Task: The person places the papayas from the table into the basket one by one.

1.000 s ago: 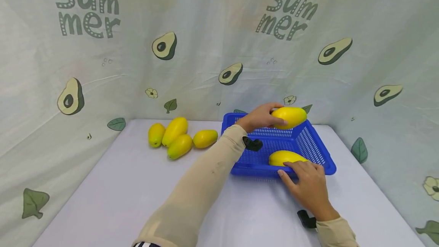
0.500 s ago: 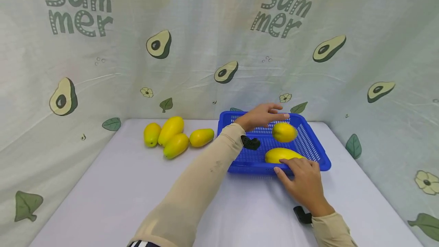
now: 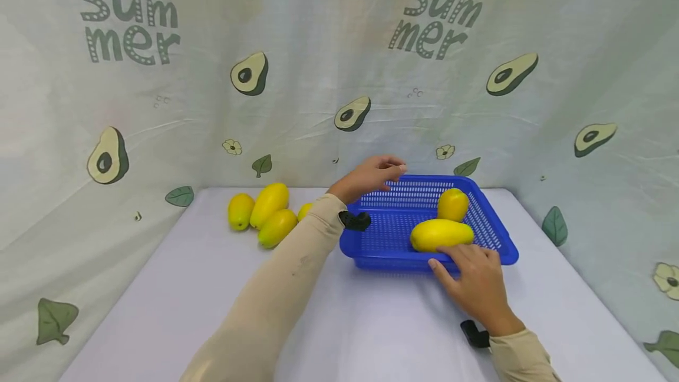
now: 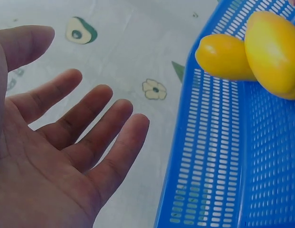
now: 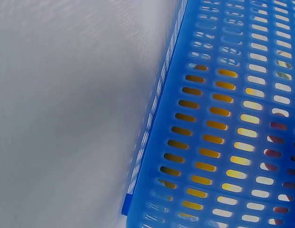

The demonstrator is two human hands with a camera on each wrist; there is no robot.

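My left hand [image 3: 371, 177] hovers over the back left of a blue plastic basket [image 3: 395, 261]. It holds nothing; in the left wrist view its fingers [image 4: 116, 156] are spread and relaxed. Two yellow oblong fruits, like mangoes or papayas, lie in the basket's right half. One fruit [image 3: 441, 235] lies along the front wall, the other fruit [image 3: 453, 204] just behind it. My right hand [image 3: 474, 282] grips the basket's front rim, thumb outside and fingers over the edge. In the right wrist view the slotted basket wall [image 5: 185, 137] hides most of that hand.
On the table's back left sit several more yellow fruits [image 3: 270, 205], one partly hidden behind my left sleeve. A white cloth covers the table [image 3: 212, 287]. A printed curtain [image 3: 297, 28] closes off the back and sides.
My left hand has let go of a yellow fruit, which has dropped into the basket behind the other one. The left hand has then moved left. My right hand has stayed on the rim.
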